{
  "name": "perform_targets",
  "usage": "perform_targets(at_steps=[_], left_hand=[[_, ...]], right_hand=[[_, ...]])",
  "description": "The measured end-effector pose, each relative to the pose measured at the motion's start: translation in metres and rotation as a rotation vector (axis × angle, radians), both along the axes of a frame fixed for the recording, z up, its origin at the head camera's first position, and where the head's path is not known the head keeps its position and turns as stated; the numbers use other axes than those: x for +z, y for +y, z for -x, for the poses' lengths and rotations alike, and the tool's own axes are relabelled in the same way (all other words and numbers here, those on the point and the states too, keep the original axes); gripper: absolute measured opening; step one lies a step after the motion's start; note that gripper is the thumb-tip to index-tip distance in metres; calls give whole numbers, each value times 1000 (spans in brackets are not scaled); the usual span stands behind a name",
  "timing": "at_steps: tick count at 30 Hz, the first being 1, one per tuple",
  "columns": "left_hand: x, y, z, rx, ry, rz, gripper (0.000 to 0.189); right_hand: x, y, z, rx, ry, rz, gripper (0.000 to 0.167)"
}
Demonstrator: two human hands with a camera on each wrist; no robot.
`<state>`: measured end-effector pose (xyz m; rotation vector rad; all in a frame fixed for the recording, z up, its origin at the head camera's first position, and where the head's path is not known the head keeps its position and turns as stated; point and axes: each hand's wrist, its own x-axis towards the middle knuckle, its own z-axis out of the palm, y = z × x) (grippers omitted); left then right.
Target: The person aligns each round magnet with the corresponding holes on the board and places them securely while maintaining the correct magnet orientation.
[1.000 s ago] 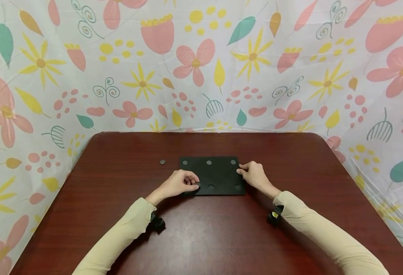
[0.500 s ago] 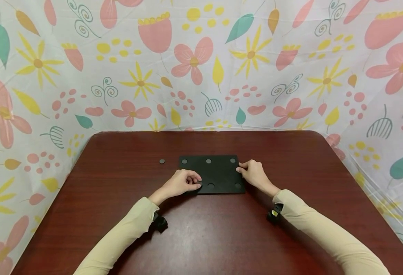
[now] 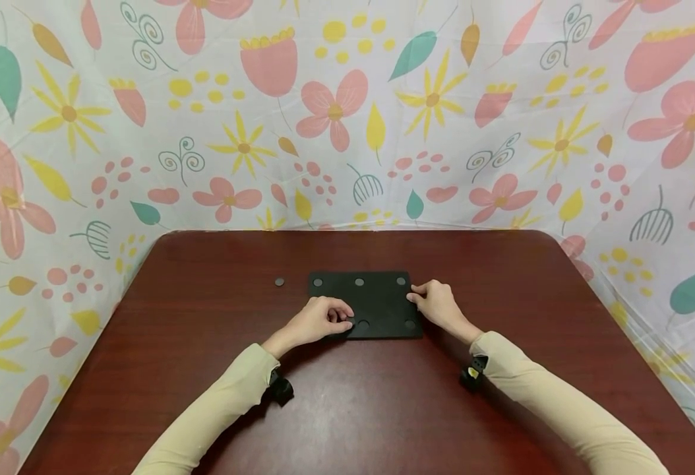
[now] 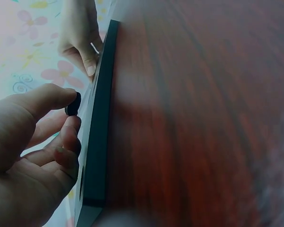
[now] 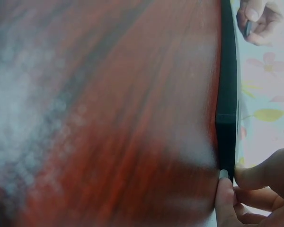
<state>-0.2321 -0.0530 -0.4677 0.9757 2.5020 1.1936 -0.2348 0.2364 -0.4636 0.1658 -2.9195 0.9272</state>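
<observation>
A flat black board [image 3: 383,303] lies on the table, with round spots in two rows, greyish in the far row and darker in the near one. Over its near left part, my left hand [image 3: 318,320] pinches a small black disc [image 4: 73,104] between thumb and fingers. In the left wrist view the disc is tilted on edge, just off the board's face. At the board's right edge, my right hand [image 3: 440,305] grips the rim with thumb and fingertips; the right wrist view shows its thumb [image 5: 251,176] on the face. My left hand covers the board's near left corner.
A loose grey disc [image 3: 279,282] lies on the brown wooden table [image 3: 217,264], left of the board. Behind the table hangs a flower-patterned cloth [image 3: 335,171]. Each wrist wears a small black camera [image 3: 282,390].
My left hand has slid slightly right over the board with the disc, nearing the middle spot of the near row. The right hand keeps its grip on the board's edge.
</observation>
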Motion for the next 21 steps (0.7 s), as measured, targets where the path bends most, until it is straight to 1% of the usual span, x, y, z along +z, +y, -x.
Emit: perform_targets(at_steps=[2, 10, 16, 19, 21], left_hand=[[-1, 1, 0, 3, -2, 6, 15], [0, 5, 1, -11, 33, 9, 15], [-1, 6, -1, -22, 18, 14, 15], [-3, 7, -1, -32, 32, 1, 15], [-4, 8, 0, -42, 58, -4, 15]], right_hand=[[0, 0, -1, 0, -14, 11, 32], [1, 0, -2, 11, -23, 18, 32], [1, 1, -2, 9, -37, 19, 32], [1, 1, -1, 8, -43, 21, 32], [2, 1, -1, 8, -42, 19, 32]])
